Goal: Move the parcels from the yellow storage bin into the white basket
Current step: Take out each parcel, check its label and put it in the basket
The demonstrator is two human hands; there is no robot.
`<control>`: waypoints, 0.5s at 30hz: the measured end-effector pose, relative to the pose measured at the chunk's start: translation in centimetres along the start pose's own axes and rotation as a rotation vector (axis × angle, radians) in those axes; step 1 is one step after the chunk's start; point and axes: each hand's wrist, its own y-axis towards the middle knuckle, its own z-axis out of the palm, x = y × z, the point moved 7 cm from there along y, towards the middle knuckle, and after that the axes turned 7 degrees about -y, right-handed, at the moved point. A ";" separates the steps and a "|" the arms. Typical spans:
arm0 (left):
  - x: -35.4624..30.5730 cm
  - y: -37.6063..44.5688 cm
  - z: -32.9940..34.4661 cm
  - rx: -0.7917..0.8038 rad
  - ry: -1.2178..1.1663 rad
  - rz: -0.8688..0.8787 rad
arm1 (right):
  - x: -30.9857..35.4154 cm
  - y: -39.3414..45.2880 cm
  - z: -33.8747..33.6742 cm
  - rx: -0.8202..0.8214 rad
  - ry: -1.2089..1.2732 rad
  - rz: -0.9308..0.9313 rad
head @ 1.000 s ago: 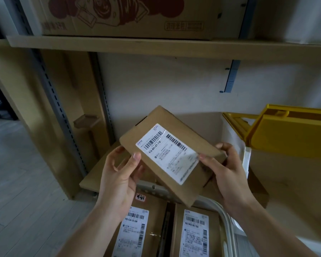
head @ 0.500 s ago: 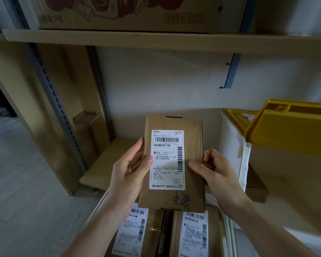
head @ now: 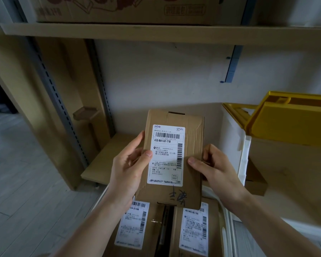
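Parcel (head: pixel 174 158), a flat cardboard mailer with its white label facing up, hangs in the air between both hands, above 2 other labelled parcels (head: pixel 132 227) that lie directly below the fingers in the white basket (head: pixel 228 225). Left hand (head: pixel 127 169) pinches its left edge, thumb on the label and fingers (head: pixel 135 140) curled behind; right hand (head: pixel 214 167) pinches the right edge the same way. The hold is only at the rims, so the smooth cardboard could slide out and drop crooked if either thumb eases first. Lowered tilted, it could catch the basket rim beside the right fingers or wedge in the gap between the 2 parcels. The yellow storage bin (head: pixel 293 117) sits well right of the fingers.
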 end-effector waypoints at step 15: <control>6.8 -3.2 -1.5 0.046 0.281 -0.310 | -7.1 -2.4 -0.6 0.114 -0.461 0.344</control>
